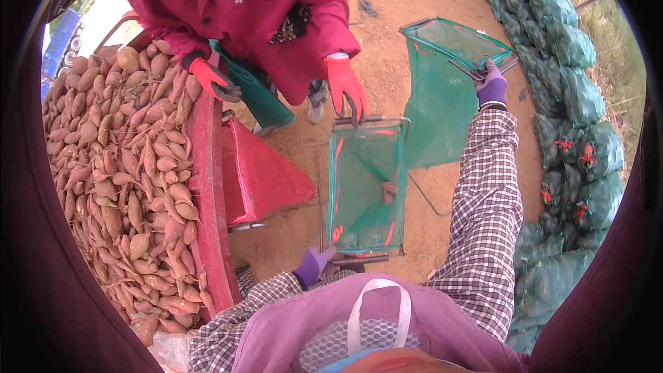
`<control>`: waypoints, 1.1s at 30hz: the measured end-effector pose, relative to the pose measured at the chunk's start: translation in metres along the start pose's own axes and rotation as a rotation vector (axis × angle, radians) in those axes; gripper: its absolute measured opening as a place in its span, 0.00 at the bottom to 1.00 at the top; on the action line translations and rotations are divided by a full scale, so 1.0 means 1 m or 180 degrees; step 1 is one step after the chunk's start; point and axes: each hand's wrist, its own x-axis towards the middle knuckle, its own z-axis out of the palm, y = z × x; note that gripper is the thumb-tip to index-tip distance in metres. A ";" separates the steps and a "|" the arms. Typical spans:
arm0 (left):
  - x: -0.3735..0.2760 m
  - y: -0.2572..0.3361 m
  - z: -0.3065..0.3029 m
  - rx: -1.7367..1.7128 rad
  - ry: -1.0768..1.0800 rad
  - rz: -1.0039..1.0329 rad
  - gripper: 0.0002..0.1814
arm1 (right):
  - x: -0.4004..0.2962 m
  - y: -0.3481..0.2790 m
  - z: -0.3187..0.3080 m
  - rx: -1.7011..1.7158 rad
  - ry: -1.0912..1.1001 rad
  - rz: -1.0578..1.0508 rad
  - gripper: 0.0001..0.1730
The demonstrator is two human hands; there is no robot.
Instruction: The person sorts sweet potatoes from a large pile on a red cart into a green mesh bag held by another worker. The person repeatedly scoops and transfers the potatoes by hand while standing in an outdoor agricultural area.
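My right hand [491, 85], in a purple glove, is stretched out to the upper right. It grips metal rods at the rim of a green mesh bag [440, 109], which hangs from a frame. Close to my body, my left hand [313, 267] holds the near left corner of a second metal frame [368, 259]. A green mesh bag [362, 191] is stretched over that frame, its mouth facing up, with a reddish sweet potato [388, 191] showing inside. Across from me, a co-worker's red-gloved hand [348, 88] touches the far bar of this frame.
A red-sided trailer [210, 207] heaped with sweet potatoes [124, 176] stands at left. On its side hangs a red mesh bag [264, 171]. The co-worker's other hand [215, 80] is beside a rolled green mesh [254, 88]. Filled green sacks [595, 150] line the right.
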 end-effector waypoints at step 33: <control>0.044 -0.051 0.000 -0.0524 -0.0346 0.0496 0.21 | -0.052 0.137 -0.065 -0.0847 -0.0235 0.1454 0.25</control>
